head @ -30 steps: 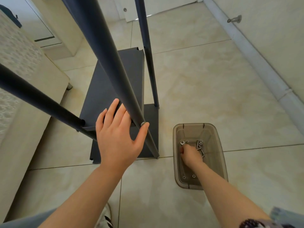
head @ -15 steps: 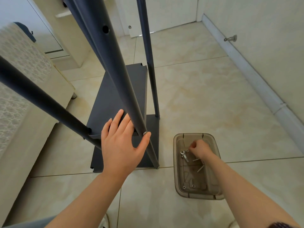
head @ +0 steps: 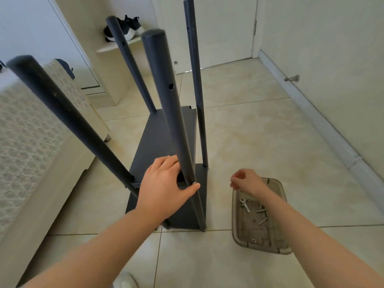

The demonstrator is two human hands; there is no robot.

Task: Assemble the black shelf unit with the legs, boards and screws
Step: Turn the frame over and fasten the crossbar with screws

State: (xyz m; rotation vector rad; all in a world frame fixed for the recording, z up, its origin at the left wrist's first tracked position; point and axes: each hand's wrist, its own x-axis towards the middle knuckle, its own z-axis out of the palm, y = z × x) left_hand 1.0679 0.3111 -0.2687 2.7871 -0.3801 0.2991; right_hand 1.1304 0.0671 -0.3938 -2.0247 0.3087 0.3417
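Bracing the frame, the left hand (head: 164, 183) is spread, with the near leg (head: 168, 96) running through the fork between thumb and fingers. The thumb tip lies just beside a screw head (head: 194, 183) in that leg. Four legs rise from the board (head: 162, 138), low by the floor. The right hand (head: 246, 182) hovers above the tray (head: 278, 248), its fingertips bunched together. Whether they pinch a screw I cannot tell. Loose screws (head: 259, 209) lie in the tray. This looks like the fastening step; next, a screw must meet a leg hole squarely while the left hand steadies.
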